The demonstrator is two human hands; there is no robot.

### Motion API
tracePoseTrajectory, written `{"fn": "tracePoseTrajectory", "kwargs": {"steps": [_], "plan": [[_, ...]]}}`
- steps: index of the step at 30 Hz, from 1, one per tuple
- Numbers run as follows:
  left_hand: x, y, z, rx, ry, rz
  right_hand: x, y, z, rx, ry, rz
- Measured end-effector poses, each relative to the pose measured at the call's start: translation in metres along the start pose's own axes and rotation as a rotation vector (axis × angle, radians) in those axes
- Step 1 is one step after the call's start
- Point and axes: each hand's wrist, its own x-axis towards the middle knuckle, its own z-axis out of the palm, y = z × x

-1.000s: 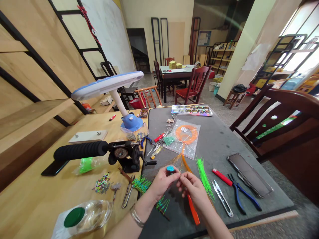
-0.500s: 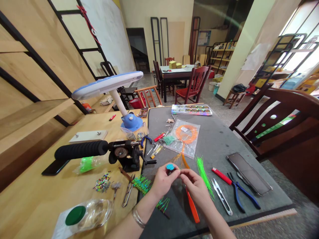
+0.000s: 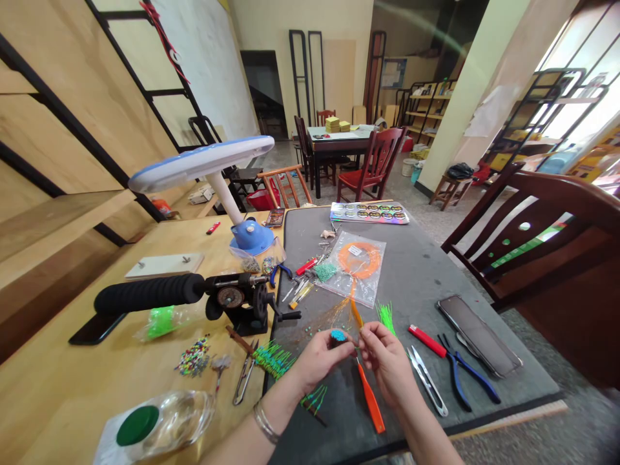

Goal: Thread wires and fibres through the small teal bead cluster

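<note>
My left hand (image 3: 320, 365) is shut on a small turquoise beaded piece (image 3: 338, 336), with fine amber strands (image 3: 329, 316) fanning up from it. My right hand (image 3: 387, 365) pinches a thin orange strand (image 3: 356, 313) right beside that piece. A flat orange strip (image 3: 371, 400) lies on the grey mat (image 3: 411, 258) below my hands. Bright green strands (image 3: 386, 318) sit just beyond my right hand. A plastic bag of coiled orange cord (image 3: 353, 268) lies farther ahead. A metal bangle (image 3: 266, 423) circles my left wrist.
Thread snips (image 3: 427, 381), blue-handled pliers (image 3: 467, 378), a red lighter (image 3: 427, 340) and a phone (image 3: 477, 336) lie to the right. Left, on the wooden table (image 3: 97, 400), stand a hand-crank winder (image 3: 237, 297), loose beads (image 3: 194, 356) and a green-capped jar (image 3: 159, 420).
My hands have drawn closer together, and the turquoise piece has shifted right and slightly toward me. The whole view has tilted and moved a little.
</note>
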Motion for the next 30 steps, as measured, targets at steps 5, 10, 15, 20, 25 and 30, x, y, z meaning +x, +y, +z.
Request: {"fn": "tracePoseTrajectory", "kwargs": {"steps": [5,10,15,20,25,30], "plan": [[-0.001,0.002,0.001,-0.040,-0.018,-0.017,-0.001,0.001,-0.001,-0.023,-0.017,-0.032],[0.000,0.000,-0.003,0.008,-0.011,0.063,-0.004,0.007,-0.009,-0.154,-0.063,-0.095],[0.002,-0.001,-0.005,0.098,-0.006,0.122,-0.006,0.016,-0.015,-0.270,-0.127,-0.028],[0.001,-0.001,-0.005,0.108,-0.009,0.119,-0.005,0.017,-0.014,-0.280,-0.135,-0.019],[0.001,0.001,-0.006,0.125,-0.039,0.145,-0.003,0.018,-0.013,-0.280,-0.118,0.004],[0.002,0.000,-0.008,0.145,-0.057,0.158,-0.002,0.018,-0.013,-0.284,-0.119,0.010]]}}
